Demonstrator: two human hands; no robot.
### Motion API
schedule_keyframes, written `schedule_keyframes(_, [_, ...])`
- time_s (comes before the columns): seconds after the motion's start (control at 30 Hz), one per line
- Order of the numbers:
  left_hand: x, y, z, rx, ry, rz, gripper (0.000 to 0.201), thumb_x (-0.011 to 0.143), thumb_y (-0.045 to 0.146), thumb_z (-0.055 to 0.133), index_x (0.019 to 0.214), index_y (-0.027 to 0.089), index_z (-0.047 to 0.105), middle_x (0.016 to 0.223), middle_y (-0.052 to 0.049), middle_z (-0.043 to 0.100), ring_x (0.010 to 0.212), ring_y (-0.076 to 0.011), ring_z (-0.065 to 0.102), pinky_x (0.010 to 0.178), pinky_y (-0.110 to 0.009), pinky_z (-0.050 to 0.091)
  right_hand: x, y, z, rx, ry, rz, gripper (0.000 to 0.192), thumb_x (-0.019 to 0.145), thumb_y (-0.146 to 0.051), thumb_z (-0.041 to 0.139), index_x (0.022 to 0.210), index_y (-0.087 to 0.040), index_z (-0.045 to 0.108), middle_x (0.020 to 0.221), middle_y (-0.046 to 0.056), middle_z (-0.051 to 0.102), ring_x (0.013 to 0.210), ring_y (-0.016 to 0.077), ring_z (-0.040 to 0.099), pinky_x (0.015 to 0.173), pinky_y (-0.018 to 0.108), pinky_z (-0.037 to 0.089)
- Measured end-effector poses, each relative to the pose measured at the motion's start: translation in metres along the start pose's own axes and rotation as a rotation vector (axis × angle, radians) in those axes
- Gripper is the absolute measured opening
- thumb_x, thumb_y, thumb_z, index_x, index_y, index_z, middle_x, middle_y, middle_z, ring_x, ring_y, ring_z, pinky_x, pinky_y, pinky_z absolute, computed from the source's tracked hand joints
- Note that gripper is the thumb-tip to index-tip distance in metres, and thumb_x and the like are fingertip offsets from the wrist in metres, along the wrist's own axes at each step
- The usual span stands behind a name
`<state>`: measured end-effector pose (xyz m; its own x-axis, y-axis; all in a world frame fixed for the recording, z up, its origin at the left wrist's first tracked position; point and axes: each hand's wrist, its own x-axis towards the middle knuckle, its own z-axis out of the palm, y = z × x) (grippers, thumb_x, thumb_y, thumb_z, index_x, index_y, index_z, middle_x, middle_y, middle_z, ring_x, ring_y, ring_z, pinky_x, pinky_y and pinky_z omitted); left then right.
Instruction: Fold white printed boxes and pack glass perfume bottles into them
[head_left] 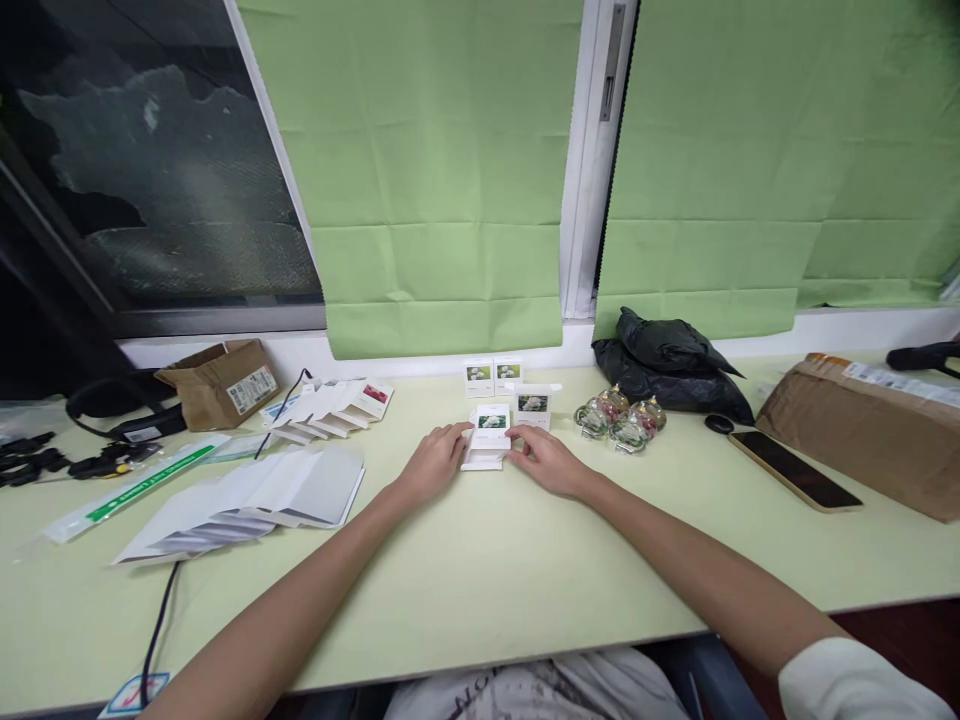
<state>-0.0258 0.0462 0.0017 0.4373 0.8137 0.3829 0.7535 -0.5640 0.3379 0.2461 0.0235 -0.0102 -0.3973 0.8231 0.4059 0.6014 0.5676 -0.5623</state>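
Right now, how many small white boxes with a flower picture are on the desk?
4: two side by side by the wall, one in front, one between both hands. Others may be hidden.

White box with a green-and-white flower picture; pale green desk; green blinds; black bag.

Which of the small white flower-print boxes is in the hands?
The nearest box, gripped by the left hand and right hand. The open-flapped box and the pair by the wall stand untouched behind it.
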Motion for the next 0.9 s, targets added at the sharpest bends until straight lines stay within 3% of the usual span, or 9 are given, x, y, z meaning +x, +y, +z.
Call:
schedule_keyframes(0.17, [-0.003, 0.004, -0.003, -0.07, -0.035, 0.065, 0.047, 0.105, 0.026, 0.033, 0.148, 0.027, 0.052, 0.108, -0.007, 0.072, 0.106, -0.0261, 0.062, 0.093, -0.041, 0.05, -0.001, 0.001, 0.002, 0.072, 0.011, 0.012, 0.05, 0.099, -0.036, 0.057, 0.147, -0.026, 0.048, 0.132, 0.009, 0.063, 0.102, 0.0215, 0.062, 0.093, 0.037, 0.052])
schedule_keyframes(0.37, [-0.007, 0.008, -0.008, -0.055, -0.095, 0.136, 0.062, 0.094, 0.015, 0.043, 0.154, 0.031, 0.045, 0.112, -0.006, 0.067, 0.11, -0.0265, 0.059, 0.1, -0.041, 0.048, -0.002, 0.0, 0.002, 0.109, 0.026, 0.019, 0.059, 0.099, -0.035, 0.058, 0.154, -0.029, 0.038, 0.133, 0.008, 0.062, 0.104, 0.0219, 0.061, 0.091, 0.037, 0.053])
schedule_keyframes(0.53, [-0.007, 0.009, -0.009, -0.082, -0.105, 0.111, 0.064, 0.094, 0.015, 0.042, 0.156, 0.03, 0.042, 0.114, -0.007, 0.066, 0.112, -0.027, 0.058, 0.102, -0.042, 0.046, 0.0, 0.005, 0.006, 0.094, 0.024, 0.004, 0.048, 0.098, -0.032, 0.059, 0.145, -0.026, 0.05, 0.131, 0.008, 0.064, 0.105, 0.0222, 0.062, 0.093, 0.037, 0.053])
schedule_keyframes(0.7, [-0.006, 0.007, -0.009, -0.076, -0.109, 0.112, 0.059, 0.095, 0.017, 0.043, 0.153, 0.03, 0.047, 0.118, -0.008, 0.065, 0.116, -0.0276, 0.057, 0.104, -0.043, 0.046, 0.001, 0.013, 0.011, 0.076, 0.012, -0.029, 0.052, 0.098, -0.028, 0.059, 0.149, -0.025, 0.047, 0.135, 0.01, 0.061, 0.107, 0.0229, 0.064, 0.097, 0.041, 0.053])
schedule_keyframes(0.9, [-0.008, 0.008, -0.015, -0.098, -0.127, 0.138, 0.057, 0.093, 0.024, 0.055, 0.15, 0.028, 0.053, 0.12, -0.009, 0.064, 0.117, -0.0283, 0.057, 0.104, -0.042, 0.048, 0.001, 0.014, 0.01, -0.003, -0.035, -0.144, 0.041, 0.099, -0.028, 0.06, 0.14, -0.025, 0.057, 0.148, 0.011, 0.053, 0.14, 0.0279, 0.047, 0.119, 0.048, 0.039])
